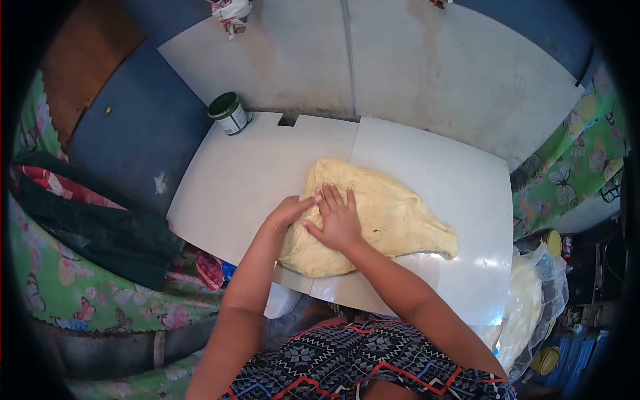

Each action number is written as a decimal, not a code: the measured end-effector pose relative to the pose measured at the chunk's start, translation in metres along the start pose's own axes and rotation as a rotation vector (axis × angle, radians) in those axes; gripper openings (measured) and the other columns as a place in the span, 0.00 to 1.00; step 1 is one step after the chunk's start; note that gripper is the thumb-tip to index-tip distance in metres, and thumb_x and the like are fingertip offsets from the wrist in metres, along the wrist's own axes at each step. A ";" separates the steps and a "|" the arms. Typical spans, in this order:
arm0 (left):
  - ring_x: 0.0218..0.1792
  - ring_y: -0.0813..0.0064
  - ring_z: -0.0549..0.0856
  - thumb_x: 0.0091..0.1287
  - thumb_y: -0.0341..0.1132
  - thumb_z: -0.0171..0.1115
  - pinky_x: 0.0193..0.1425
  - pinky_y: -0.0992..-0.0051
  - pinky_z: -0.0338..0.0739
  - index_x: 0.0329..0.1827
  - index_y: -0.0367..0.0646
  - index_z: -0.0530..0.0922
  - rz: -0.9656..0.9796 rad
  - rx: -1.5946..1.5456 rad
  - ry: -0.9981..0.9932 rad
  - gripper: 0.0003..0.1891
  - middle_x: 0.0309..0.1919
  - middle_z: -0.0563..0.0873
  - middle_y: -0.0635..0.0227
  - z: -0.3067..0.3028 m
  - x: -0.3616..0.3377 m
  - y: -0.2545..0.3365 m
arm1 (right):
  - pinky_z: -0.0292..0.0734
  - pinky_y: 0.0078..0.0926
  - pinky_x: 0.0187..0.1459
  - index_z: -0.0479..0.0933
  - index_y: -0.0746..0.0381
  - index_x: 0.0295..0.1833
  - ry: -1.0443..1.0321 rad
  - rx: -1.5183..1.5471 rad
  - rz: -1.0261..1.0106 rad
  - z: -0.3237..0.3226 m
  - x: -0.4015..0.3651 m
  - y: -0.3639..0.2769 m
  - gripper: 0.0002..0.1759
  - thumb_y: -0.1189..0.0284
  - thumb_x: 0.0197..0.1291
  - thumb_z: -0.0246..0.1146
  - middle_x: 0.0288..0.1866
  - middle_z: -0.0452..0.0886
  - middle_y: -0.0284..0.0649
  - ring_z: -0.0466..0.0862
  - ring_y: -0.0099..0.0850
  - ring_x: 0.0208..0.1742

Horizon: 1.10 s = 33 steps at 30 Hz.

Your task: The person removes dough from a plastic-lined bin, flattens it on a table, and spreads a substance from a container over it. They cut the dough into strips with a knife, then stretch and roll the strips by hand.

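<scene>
A wide slab of pale yellow dough (393, 213) lies on the white tabletop, thick at the left and tapering to a point at the right. At its left edge, my left hand (293, 210) is closed on the dough, its thumb reaching toward the other hand and most of its fingers hidden. Flat on top of the dough rests my right hand (339, 220), open with fingers spread. The two hands are side by side, nearly touching.
A dark green-lidded tub (229, 115) stands at the table's back left corner, near a small notch. White panels (433, 73) rise behind the tabletop (467, 193). Dark cloth (100, 220) hangs at left; a clear plastic bag (533, 300) sits beyond the right edge.
</scene>
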<state>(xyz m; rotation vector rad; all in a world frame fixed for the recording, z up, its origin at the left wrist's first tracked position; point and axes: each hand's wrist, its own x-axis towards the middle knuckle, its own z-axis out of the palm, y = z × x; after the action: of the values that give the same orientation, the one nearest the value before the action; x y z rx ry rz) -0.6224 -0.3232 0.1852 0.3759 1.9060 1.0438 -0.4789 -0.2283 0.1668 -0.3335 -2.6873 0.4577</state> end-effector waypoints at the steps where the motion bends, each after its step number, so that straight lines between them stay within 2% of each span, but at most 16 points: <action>1: 0.51 0.69 0.80 0.56 0.49 0.70 0.54 0.71 0.76 0.61 0.29 0.71 0.049 -0.024 -0.099 0.37 0.51 0.81 0.58 0.003 -0.007 0.005 | 0.33 0.56 0.73 0.58 0.67 0.71 0.002 -0.001 0.006 0.001 -0.003 0.002 0.46 0.42 0.60 0.50 0.74 0.57 0.51 0.51 0.42 0.78; 2: 0.51 0.69 0.80 0.56 0.49 0.70 0.54 0.71 0.76 0.61 0.29 0.71 0.048 -0.015 -0.103 0.37 0.51 0.81 0.58 0.006 -0.011 0.008 | 0.33 0.53 0.74 0.57 0.67 0.72 0.046 0.043 0.019 0.001 -0.007 0.002 0.46 0.42 0.59 0.52 0.74 0.57 0.51 0.51 0.41 0.78; 4: 0.55 0.72 0.79 0.52 0.38 0.73 0.58 0.73 0.74 0.66 0.31 0.65 0.397 -0.011 -0.398 0.40 0.57 0.78 0.59 0.009 -0.016 0.012 | 0.34 0.50 0.74 0.57 0.68 0.72 0.103 0.090 0.042 0.001 -0.015 0.001 0.47 0.42 0.58 0.53 0.75 0.57 0.51 0.51 0.40 0.78; 5: 0.55 0.74 0.78 0.49 0.31 0.73 0.59 0.75 0.73 0.66 0.33 0.65 0.400 -0.061 -0.365 0.39 0.55 0.79 0.62 0.011 -0.012 0.006 | 0.34 0.48 0.75 0.56 0.68 0.72 0.095 0.070 0.059 -0.001 -0.019 0.000 0.48 0.42 0.58 0.54 0.75 0.56 0.51 0.50 0.39 0.78; 8: 0.52 0.75 0.79 0.49 0.27 0.70 0.57 0.75 0.74 0.63 0.34 0.67 0.320 -0.216 -0.322 0.35 0.52 0.80 0.64 0.007 -0.008 0.001 | 0.33 0.46 0.75 0.54 0.66 0.73 0.075 0.029 0.115 -0.002 -0.019 -0.005 0.49 0.40 0.57 0.54 0.76 0.53 0.51 0.49 0.39 0.78; 9: 0.47 0.77 0.80 0.50 0.23 0.67 0.54 0.76 0.75 0.57 0.35 0.70 0.325 -0.274 -0.280 0.28 0.47 0.81 0.66 0.004 -0.008 -0.002 | 0.32 0.50 0.74 0.54 0.64 0.74 0.073 0.047 0.144 -0.001 -0.019 -0.008 0.49 0.39 0.57 0.53 0.76 0.52 0.52 0.48 0.41 0.78; 11: 0.46 0.77 0.80 0.50 0.23 0.66 0.52 0.76 0.75 0.54 0.36 0.71 0.361 -0.287 -0.251 0.25 0.45 0.81 0.67 -0.016 -0.021 0.002 | 0.31 0.55 0.73 0.54 0.61 0.74 0.066 0.060 0.194 0.003 -0.013 -0.021 0.50 0.37 0.57 0.52 0.77 0.50 0.53 0.47 0.44 0.78; 13: 0.42 0.77 0.81 0.49 0.19 0.65 0.48 0.77 0.76 0.46 0.38 0.72 0.414 -0.398 -0.190 0.20 0.41 0.81 0.68 -0.039 -0.035 0.002 | 0.29 0.66 0.69 0.54 0.52 0.76 0.096 0.014 0.176 0.003 -0.006 -0.037 0.48 0.34 0.57 0.49 0.77 0.49 0.54 0.46 0.51 0.78; 18: 0.39 0.75 0.81 0.49 0.17 0.63 0.46 0.75 0.78 0.45 0.39 0.71 0.361 -0.506 -0.040 0.20 0.38 0.80 0.68 -0.136 -0.045 -0.013 | 0.29 0.72 0.66 0.54 0.45 0.75 -0.023 -0.052 0.155 0.029 0.054 -0.092 0.45 0.33 0.57 0.46 0.77 0.49 0.54 0.46 0.59 0.76; 20: 0.41 0.74 0.81 0.50 0.18 0.63 0.47 0.75 0.77 0.46 0.38 0.71 0.297 -0.512 0.007 0.20 0.39 0.80 0.66 -0.172 -0.016 -0.047 | 0.30 0.73 0.66 0.54 0.45 0.75 -0.234 0.017 0.130 0.056 0.082 -0.103 0.44 0.33 0.59 0.44 0.77 0.49 0.54 0.46 0.58 0.76; 22: 0.43 0.73 0.81 0.51 0.19 0.62 0.49 0.75 0.77 0.47 0.38 0.70 0.251 -0.491 0.043 0.20 0.40 0.79 0.64 -0.189 0.007 -0.071 | 0.30 0.73 0.66 0.54 0.45 0.75 -0.306 -0.024 0.102 0.067 0.107 -0.109 0.43 0.34 0.60 0.44 0.77 0.49 0.53 0.46 0.59 0.76; 25: 0.50 0.69 0.79 0.55 0.22 0.61 0.54 0.72 0.75 0.54 0.38 0.70 0.325 -0.344 0.080 0.22 0.48 0.78 0.56 -0.201 0.018 -0.080 | 0.31 0.72 0.67 0.54 0.44 0.75 -0.373 -0.063 0.030 0.067 0.123 -0.101 0.40 0.37 0.62 0.43 0.77 0.49 0.53 0.47 0.58 0.76; 27: 0.56 0.64 0.76 0.61 0.27 0.60 0.60 0.70 0.71 0.64 0.40 0.68 0.649 0.375 0.595 0.26 0.53 0.76 0.53 -0.208 0.019 -0.064 | 0.31 0.71 0.68 0.54 0.44 0.75 -0.382 -0.062 0.010 0.064 0.126 -0.086 0.39 0.38 0.63 0.43 0.77 0.50 0.53 0.47 0.57 0.76; 29: 0.59 0.63 0.74 0.62 0.32 0.62 0.63 0.68 0.69 0.66 0.40 0.67 0.662 0.342 0.442 0.27 0.56 0.75 0.52 -0.192 0.010 -0.019 | 0.34 0.64 0.71 0.54 0.47 0.75 -0.448 0.618 0.092 0.061 0.136 -0.056 0.40 0.38 0.62 0.45 0.77 0.50 0.52 0.48 0.51 0.77; 32: 0.64 0.60 0.71 0.62 0.42 0.65 0.68 0.65 0.64 0.67 0.40 0.68 0.688 0.346 0.209 0.31 0.61 0.73 0.49 -0.137 0.028 0.010 | 0.42 0.58 0.72 0.61 0.54 0.72 -0.159 0.557 0.271 0.047 0.136 0.004 0.45 0.36 0.56 0.53 0.73 0.59 0.50 0.55 0.44 0.76; 33: 0.66 0.59 0.70 0.61 0.46 0.66 0.69 0.64 0.62 0.66 0.39 0.69 0.706 0.363 0.156 0.33 0.63 0.72 0.47 -0.116 0.037 0.013 | 0.42 0.58 0.72 0.61 0.54 0.72 -0.141 0.556 0.302 0.040 0.128 0.019 0.45 0.36 0.56 0.53 0.73 0.59 0.50 0.55 0.44 0.76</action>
<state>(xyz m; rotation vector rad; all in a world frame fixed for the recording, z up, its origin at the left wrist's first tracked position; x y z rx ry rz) -0.7400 -0.3523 0.2020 1.2751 2.1583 1.1791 -0.6068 -0.1839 0.1679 -0.5539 -2.5039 1.3213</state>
